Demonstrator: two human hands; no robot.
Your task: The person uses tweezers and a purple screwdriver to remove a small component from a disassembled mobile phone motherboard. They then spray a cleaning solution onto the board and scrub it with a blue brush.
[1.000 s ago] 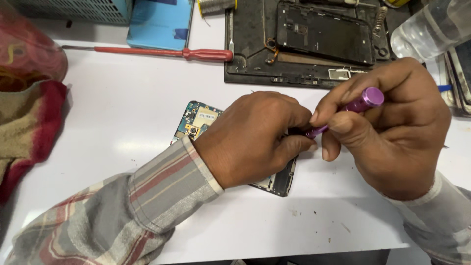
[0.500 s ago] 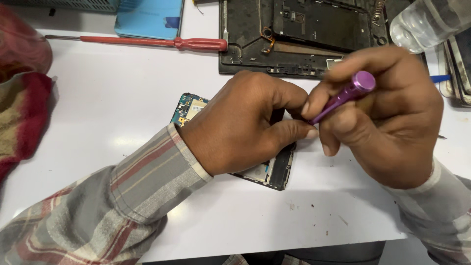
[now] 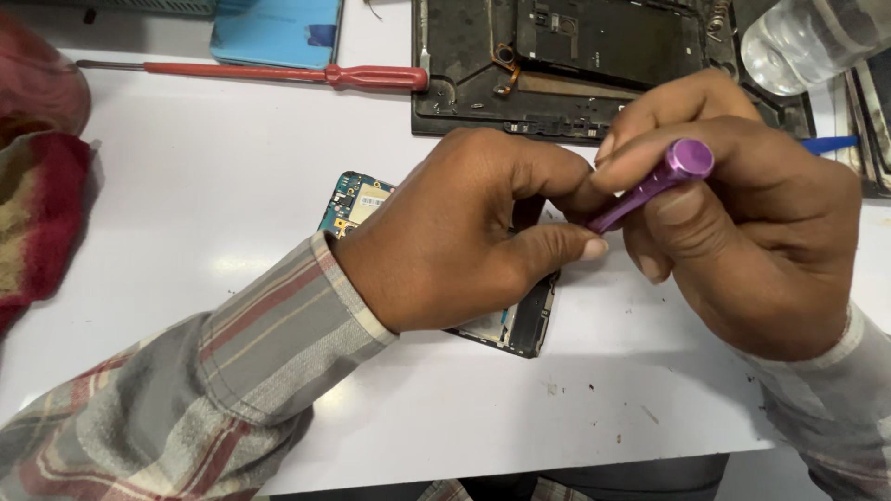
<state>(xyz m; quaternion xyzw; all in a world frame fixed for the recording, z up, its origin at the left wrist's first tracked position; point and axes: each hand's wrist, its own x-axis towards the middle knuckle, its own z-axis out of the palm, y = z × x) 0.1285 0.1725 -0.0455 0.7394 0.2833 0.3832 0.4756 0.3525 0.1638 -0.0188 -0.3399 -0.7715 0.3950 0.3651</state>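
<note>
An opened phone (image 3: 357,199) with its circuit board showing lies on the white table (image 3: 213,186). My left hand (image 3: 464,232) covers most of it, fingers pressing it down and pinching near the tip of a purple screwdriver (image 3: 654,181). My right hand (image 3: 752,213) grips that screwdriver, which is tilted with its tip pointing down-left toward the phone, hidden behind my left thumb. The phone's lower corner (image 3: 524,329) shows below my left hand.
A red-handled screwdriver (image 3: 306,74) lies at the back. Behind it sit a blue phone cover (image 3: 274,28) and a dark disassembled device frame (image 3: 594,56). A clear plastic bottle (image 3: 807,42) lies at the top right. Red cloth (image 3: 42,204) sits at the left edge.
Both hands stay on the phone and screwdriver. The screwdriver handle has tilted slightly and the view has shifted a little toward the hands.
</note>
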